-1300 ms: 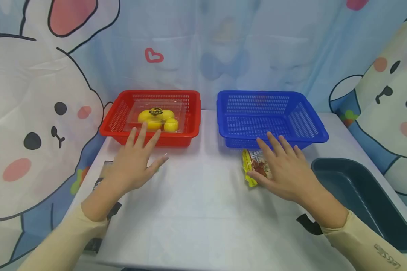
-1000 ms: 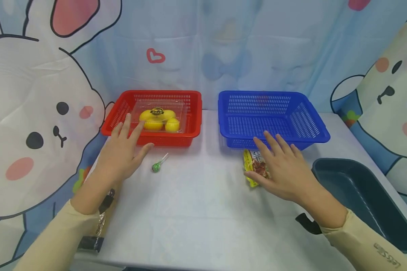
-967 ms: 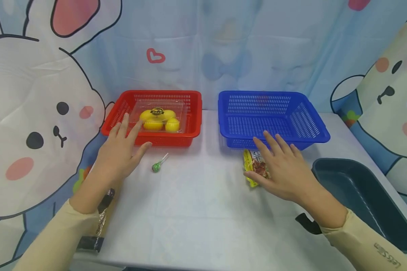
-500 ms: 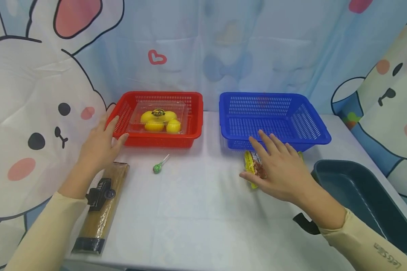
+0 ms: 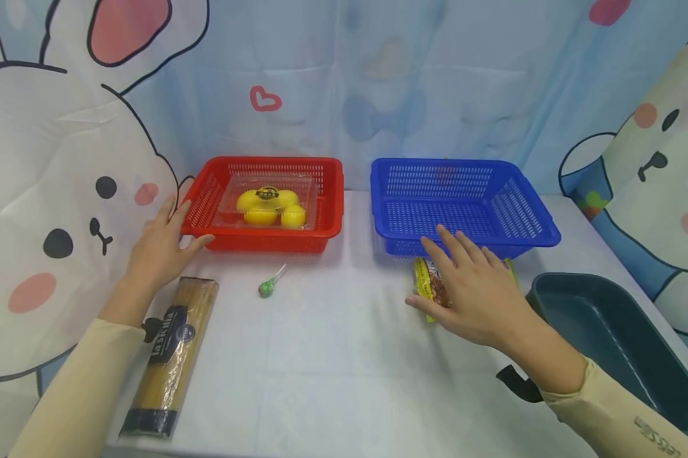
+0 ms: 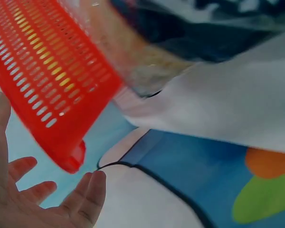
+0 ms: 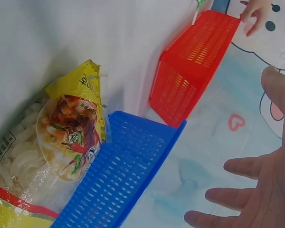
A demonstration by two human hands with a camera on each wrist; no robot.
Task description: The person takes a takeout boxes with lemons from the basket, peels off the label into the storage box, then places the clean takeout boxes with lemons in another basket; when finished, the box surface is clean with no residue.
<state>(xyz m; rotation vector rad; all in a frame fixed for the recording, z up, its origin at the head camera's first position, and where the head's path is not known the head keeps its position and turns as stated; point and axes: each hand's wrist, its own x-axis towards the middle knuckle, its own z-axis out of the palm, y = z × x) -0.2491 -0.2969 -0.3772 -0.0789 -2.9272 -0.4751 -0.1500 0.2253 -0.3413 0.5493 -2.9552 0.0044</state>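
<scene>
My left hand (image 5: 159,248) is at the left front corner of the red basket (image 5: 263,240), fingers spread and loosely bent, holding nothing. In the left wrist view its fingertips lie just beside the basket's corner. A clear plastic box of lemons (image 5: 267,207) sits inside that basket. My right hand (image 5: 475,289) hovers with spread fingers over a yellow food packet (image 7: 61,137), partly hiding it in the head view. The right wrist view shows pale, ring-like pieces through the packet's clear film. Just beyond is the blue basket (image 5: 464,245), with nothing in it.
A long packet of spaghetti (image 5: 172,369) lies along the table's left side, below my left forearm. A green lollipop (image 5: 266,287) lies before the red basket. At the right, a dark green rectangular pan (image 5: 613,343) is partly covered by my right forearm. A printed curtain hangs behind.
My left hand has moved left, from in front of the red basket to its left corner, uncovering the lollipop and the spaghetti packet. My right hand has shifted only slightly.
</scene>
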